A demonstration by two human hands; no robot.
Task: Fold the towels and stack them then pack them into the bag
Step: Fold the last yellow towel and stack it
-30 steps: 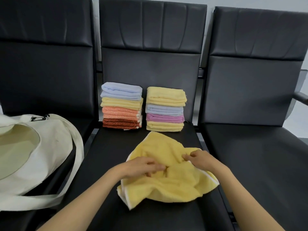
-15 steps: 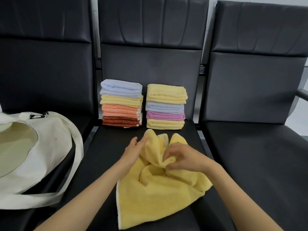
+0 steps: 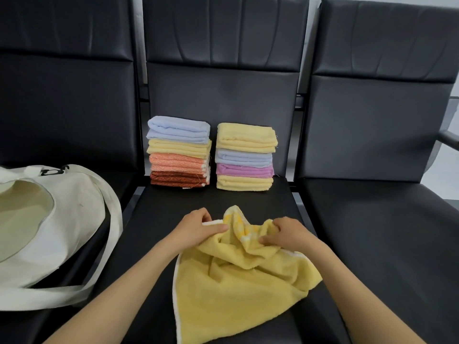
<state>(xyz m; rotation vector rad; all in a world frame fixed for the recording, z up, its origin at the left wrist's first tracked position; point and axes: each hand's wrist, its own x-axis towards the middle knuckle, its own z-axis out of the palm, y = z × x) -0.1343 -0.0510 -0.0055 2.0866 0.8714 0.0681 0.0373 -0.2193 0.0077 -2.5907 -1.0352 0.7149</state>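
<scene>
So the yellow towel point(image 3: 238, 289) is being pinched at its top edge by the left hand point(image 3: 196, 229) and right hand point(image 3: 288, 234), fingers curled; it's being held crumpled on the middle seat point(image 3: 154, 219), near two folded stacks point(image 3: 211, 155); bag point(image 3: 49, 219) lying left.

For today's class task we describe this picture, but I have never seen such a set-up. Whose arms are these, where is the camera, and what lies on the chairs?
No machine here: a person works with bare hands. The camera sits on their head, looking forward and down, so the arms enter from the bottom edge. The left hand and right hand both grip a crumpled yellow towel on the middle seat of three black chairs. Behind it stand folded towels, four each in the left stack and the right stack. A cream tote bag lies open on the left seat.
</scene>
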